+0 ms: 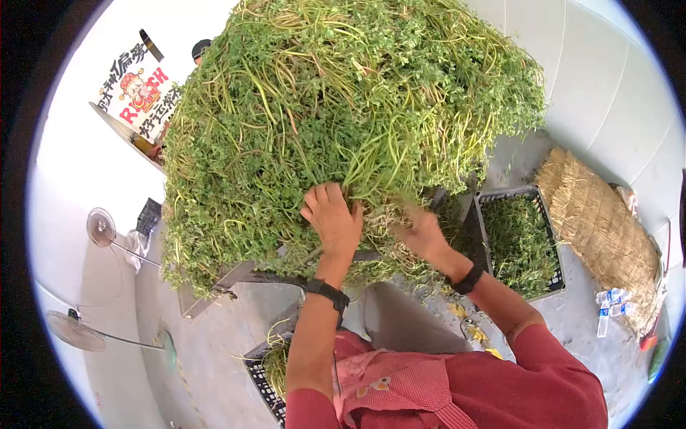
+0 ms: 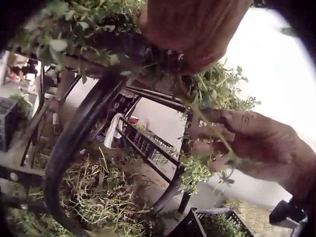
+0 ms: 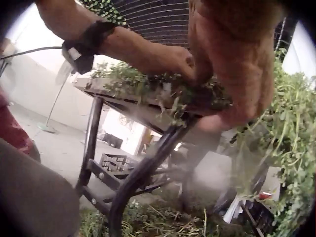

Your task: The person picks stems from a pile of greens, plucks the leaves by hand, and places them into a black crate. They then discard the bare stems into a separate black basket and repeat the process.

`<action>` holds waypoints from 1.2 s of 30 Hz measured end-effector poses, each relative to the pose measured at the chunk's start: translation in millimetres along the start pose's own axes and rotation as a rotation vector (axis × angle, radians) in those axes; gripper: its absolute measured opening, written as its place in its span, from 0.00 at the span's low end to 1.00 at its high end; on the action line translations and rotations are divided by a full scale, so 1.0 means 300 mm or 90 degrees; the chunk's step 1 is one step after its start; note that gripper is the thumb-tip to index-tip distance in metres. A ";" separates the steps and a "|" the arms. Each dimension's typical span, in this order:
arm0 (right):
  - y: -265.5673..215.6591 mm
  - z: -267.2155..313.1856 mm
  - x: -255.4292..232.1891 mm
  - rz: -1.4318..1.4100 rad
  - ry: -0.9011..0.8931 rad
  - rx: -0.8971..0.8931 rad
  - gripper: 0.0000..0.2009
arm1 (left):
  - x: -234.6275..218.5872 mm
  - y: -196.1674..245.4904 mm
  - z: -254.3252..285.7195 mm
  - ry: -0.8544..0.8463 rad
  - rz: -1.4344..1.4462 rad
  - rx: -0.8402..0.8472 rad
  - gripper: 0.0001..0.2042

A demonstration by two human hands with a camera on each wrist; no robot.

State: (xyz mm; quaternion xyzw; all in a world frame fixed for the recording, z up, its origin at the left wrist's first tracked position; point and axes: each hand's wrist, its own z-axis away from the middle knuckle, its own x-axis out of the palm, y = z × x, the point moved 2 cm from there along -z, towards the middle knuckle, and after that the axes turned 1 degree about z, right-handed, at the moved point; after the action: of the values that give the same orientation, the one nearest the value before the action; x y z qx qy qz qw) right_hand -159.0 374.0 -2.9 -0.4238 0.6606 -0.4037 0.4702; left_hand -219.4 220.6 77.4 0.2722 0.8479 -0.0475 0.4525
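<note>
A big heap of leafy green stems [image 1: 343,107] covers a table in the head view. My left hand [image 1: 332,222] is at the heap's near edge, its fingers curled into the greens and gripping some; the fingertips are hidden among leaves. My right hand [image 1: 425,236], blurred, is just to the right, with thumb and fingers apart, beside loose stems at the edge. In the left wrist view, the fingers of the right hand [image 2: 261,143] are loosely extended, and a thin sprig [image 2: 217,131] crosses in front of them.
A black crate [image 1: 554,250] of greens stands right of the table, near a rolled straw mat [image 1: 600,229] and water bottles [image 1: 607,307]. Another crate [image 1: 261,379] sits below left. Dark table legs [image 3: 143,168] rise over stems on the floor. Fans [image 1: 75,330] stand at left.
</note>
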 end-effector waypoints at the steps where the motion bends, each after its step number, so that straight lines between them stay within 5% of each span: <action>1: -0.006 -0.020 -0.034 0.187 0.167 -0.098 0.27 | -0.006 -0.005 0.004 0.009 0.016 0.010 0.23; 3: -0.085 -0.059 -0.115 0.121 0.238 -0.216 0.35 | -0.037 0.004 0.013 0.064 0.009 0.049 0.21; 5: -0.088 -0.097 -0.145 0.088 0.245 -0.200 0.37 | -0.052 0.000 0.044 0.111 0.005 0.089 0.19; 7: -0.115 -0.128 -0.164 0.060 0.246 -0.194 0.39 | -0.041 -0.035 0.070 -0.051 0.084 0.041 0.17; 11: -0.215 -0.196 -0.164 0.077 0.281 -0.214 0.41 | -0.079 -0.086 0.175 -0.100 0.158 -0.040 0.15; 14: -0.241 -0.292 -0.123 0.294 0.346 -0.296 0.41 | -0.120 -0.114 0.277 -0.075 0.202 0.004 0.13; 19: -0.211 -0.396 -0.028 0.562 0.207 -0.166 0.33 | -0.180 -0.180 0.481 -0.111 0.333 -0.094 0.12; 23: -0.235 -0.412 0.008 0.563 0.233 -0.165 0.33 | -0.191 -0.216 0.576 -0.127 0.389 -0.145 0.12; 28: -0.204 -0.432 0.034 0.532 0.345 -0.186 0.17 | -0.287 -0.175 0.605 -0.169 0.486 -0.156 0.09; 33: -0.197 -0.488 -0.008 0.590 0.489 -0.308 0.19 | -0.305 -0.247 0.788 -0.209 0.429 -0.211 0.10; 34: -0.234 -0.505 -0.032 0.626 0.431 -0.224 0.19 | -0.312 -0.262 0.831 -0.205 0.434 -0.215 0.10; 36: -0.327 -0.540 -0.081 0.635 0.369 -0.097 0.21 | -0.315 -0.291 0.924 -0.254 0.508 -0.385 0.13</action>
State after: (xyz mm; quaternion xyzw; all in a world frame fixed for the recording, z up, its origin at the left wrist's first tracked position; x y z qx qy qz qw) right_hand -292.6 387.9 132.8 0.0334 0.9093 -0.1841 0.3716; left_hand -16.0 16.3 -24.6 0.4166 0.5521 0.3236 0.6457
